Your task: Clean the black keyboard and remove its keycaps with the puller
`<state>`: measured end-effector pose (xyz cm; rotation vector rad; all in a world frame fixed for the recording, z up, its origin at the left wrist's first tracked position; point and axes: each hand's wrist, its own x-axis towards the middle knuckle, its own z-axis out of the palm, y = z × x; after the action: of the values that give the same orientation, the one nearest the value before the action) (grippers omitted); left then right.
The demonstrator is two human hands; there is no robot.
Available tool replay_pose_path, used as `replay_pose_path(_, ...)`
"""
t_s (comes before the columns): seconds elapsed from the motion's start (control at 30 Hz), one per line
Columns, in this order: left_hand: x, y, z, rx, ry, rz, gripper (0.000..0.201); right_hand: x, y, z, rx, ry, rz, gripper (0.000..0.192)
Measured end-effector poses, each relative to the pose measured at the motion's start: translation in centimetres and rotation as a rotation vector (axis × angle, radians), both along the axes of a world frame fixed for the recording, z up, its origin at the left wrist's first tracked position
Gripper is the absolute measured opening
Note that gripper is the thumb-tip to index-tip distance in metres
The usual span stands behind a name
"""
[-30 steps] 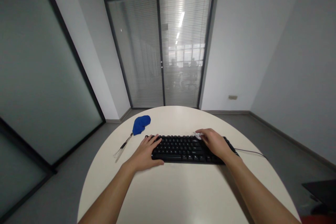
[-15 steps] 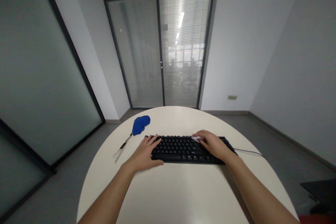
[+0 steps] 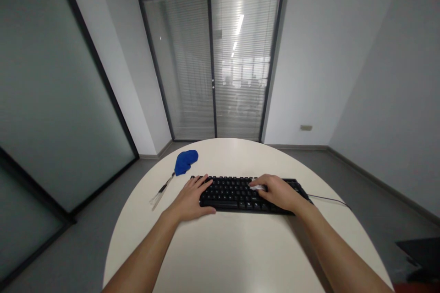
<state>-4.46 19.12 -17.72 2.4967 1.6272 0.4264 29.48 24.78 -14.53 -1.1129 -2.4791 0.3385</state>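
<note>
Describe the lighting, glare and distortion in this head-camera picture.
Head view: soft, even light; bright ceiling-light streaks glare through the blinds; wide-angle distortion bows the wall frames and stretches the forearms; faint sheen on the white table; keyboard and both hands stay sharp, casting weak shadows.

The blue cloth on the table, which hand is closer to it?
Left. The left hand rests on the keyboard's near end, just below the blue cloth. The right hand is farther along the keyboard, pinching something small and white.

Keyboard (image 3: 247, 192) mid-table (image 3: 240, 247) — cloth (image 3: 186, 161) and brush (image 3: 160, 191) to its left, cable (image 3: 330, 200) off its right end.
</note>
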Motion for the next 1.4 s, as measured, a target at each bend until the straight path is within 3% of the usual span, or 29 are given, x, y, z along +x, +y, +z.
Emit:
replay_pose_path(0.4,-1.1,0.8,-1.7,0.019,0.007,0.069,0.095,-1.1,-1.3,-1.5,0.005,-0.026,0.131,0.03)
replay_pose_path(0.67,-1.3,0.9,-2.1,0.045,0.005,0.079,0.094,-2.9,-2.4,-1.5,0.064,-0.013,0.247,0.047)
replay_pose_path(0.83,-1.3,1.0,-2.4,0.055,-0.001,0.079,0.094,-4.6,-2.7,-2.7,0.111,0.124,0.303,0.04)
replay_pose_path(0.97,-1.4,1.1,-2.5,0.06,-0.006,0.071,0.094,-5.5,-3.2,-2.7,0.086,0.084,0.354,0.034)
replay_pose_path(1.2,-1.5,1.1,-2.5,0.043,-0.004,0.066,0.095,-3.4,-2.7,-0.9,-0.016,-0.01,0.314,0.044)
replay_pose_path(1.4,-1.6,1.0,-2.4,0.038,-0.009,0.071,0.095,-0.9,-1.6,-0.5,-0.171,0.004,0.236,0.044)
